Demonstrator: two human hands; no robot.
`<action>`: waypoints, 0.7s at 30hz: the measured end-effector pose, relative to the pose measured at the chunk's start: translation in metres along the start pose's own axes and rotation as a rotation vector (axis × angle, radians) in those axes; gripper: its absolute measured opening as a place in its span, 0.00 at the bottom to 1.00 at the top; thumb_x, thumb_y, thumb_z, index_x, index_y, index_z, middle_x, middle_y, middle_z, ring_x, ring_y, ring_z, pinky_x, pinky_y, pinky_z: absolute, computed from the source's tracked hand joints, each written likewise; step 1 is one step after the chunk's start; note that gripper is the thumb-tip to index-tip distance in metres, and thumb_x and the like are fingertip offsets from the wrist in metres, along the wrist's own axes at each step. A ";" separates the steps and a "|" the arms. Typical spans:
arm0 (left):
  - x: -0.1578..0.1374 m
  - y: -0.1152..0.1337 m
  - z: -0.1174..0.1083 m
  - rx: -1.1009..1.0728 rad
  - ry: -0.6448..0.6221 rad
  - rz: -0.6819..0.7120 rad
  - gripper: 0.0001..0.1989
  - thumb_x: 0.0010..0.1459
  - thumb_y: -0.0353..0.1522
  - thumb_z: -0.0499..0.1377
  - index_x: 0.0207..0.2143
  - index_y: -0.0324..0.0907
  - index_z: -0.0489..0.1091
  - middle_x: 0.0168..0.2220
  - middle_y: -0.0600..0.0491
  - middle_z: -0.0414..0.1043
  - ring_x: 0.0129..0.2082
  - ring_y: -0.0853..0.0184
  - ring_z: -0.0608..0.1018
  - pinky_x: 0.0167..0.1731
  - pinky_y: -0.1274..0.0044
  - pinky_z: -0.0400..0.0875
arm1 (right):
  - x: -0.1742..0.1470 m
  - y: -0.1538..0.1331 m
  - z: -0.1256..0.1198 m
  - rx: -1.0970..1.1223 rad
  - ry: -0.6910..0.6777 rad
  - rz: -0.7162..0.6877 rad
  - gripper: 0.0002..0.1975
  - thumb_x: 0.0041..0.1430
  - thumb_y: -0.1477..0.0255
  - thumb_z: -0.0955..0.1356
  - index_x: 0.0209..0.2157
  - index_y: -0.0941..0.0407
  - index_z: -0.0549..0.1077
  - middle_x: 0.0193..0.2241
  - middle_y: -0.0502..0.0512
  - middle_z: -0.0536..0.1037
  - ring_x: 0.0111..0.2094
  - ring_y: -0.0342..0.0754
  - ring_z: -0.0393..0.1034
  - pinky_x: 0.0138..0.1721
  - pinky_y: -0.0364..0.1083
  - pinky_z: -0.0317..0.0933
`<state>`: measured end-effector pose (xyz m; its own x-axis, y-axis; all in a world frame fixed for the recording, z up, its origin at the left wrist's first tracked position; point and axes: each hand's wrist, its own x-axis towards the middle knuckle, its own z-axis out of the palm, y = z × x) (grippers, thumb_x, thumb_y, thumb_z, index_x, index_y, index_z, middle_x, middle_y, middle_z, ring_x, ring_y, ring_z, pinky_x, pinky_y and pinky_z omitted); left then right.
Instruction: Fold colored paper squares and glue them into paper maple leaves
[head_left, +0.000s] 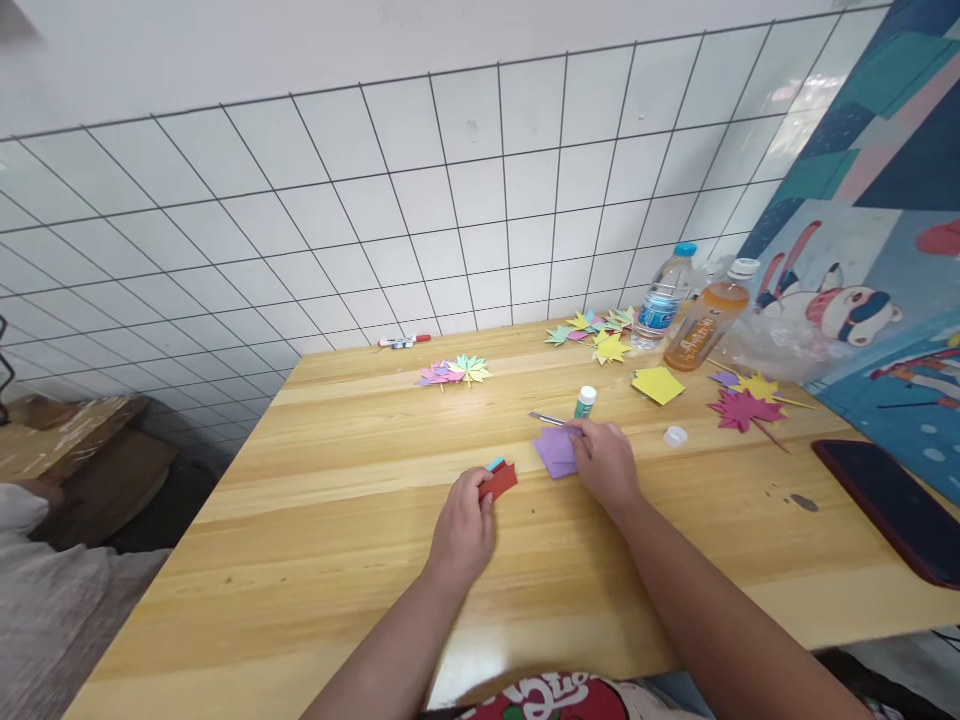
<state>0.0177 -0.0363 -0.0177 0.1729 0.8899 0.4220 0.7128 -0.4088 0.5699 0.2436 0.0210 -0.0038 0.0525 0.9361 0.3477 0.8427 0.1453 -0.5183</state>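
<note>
My left hand [461, 525] is closed on a small red piece of folded paper [499, 484] just above the table. A strip of blue shows at the paper's upper edge. My right hand [606, 462] has its thumb and fingers closed on the right edge of some purple paper [553, 453], which looks like stacked or folded pieces. A slim silver tool [547, 418] lies along the top of the purple paper, its right end close to my right fingertips; its kind is unclear. Just behind the hand stands a small white-capped glue bottle [585, 402].
Paper leaves [454, 371] lie mid-table, with more leaves [609, 346] at the back and a crimson leaf [742, 410] at right. Yellow paper [658, 385], a clear cap [675, 437], a water bottle [660, 305], an orange drink bottle [705, 320], markers [405, 341] and a phone [892, 505] surround the hands.
</note>
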 end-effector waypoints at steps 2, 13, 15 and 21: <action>0.000 0.000 0.000 -0.011 0.000 -0.001 0.11 0.58 0.25 0.48 0.44 0.42 0.60 0.40 0.47 0.67 0.39 0.63 0.72 0.39 0.70 0.69 | 0.001 0.002 -0.002 -0.104 -0.003 -0.020 0.12 0.57 0.73 0.63 0.41 0.53 0.74 0.37 0.56 0.76 0.40 0.55 0.65 0.41 0.52 0.56; 0.000 -0.003 0.002 -0.039 -0.009 -0.007 0.10 0.58 0.27 0.50 0.43 0.42 0.59 0.40 0.48 0.67 0.39 0.63 0.72 0.40 0.69 0.69 | -0.031 -0.047 0.018 0.082 -0.160 -0.443 0.11 0.61 0.69 0.62 0.44 0.52 0.72 0.37 0.53 0.78 0.39 0.47 0.67 0.42 0.48 0.53; 0.000 -0.003 0.003 -0.038 0.003 -0.008 0.11 0.58 0.27 0.50 0.44 0.42 0.59 0.41 0.47 0.67 0.40 0.62 0.72 0.40 0.68 0.69 | -0.034 -0.046 0.019 0.052 -0.136 -0.462 0.11 0.63 0.70 0.61 0.42 0.53 0.73 0.35 0.53 0.79 0.36 0.46 0.69 0.40 0.47 0.52; 0.000 -0.004 0.003 -0.042 -0.001 -0.022 0.12 0.57 0.27 0.50 0.45 0.42 0.59 0.41 0.47 0.67 0.39 0.62 0.72 0.39 0.69 0.69 | -0.038 -0.040 0.019 0.076 -0.063 -0.500 0.10 0.62 0.71 0.62 0.39 0.53 0.74 0.32 0.51 0.80 0.33 0.44 0.71 0.37 0.46 0.50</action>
<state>0.0171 -0.0342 -0.0224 0.1586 0.8989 0.4084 0.6873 -0.3975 0.6079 0.1979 -0.0145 -0.0115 -0.3818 0.7635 0.5209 0.7151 0.6010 -0.3568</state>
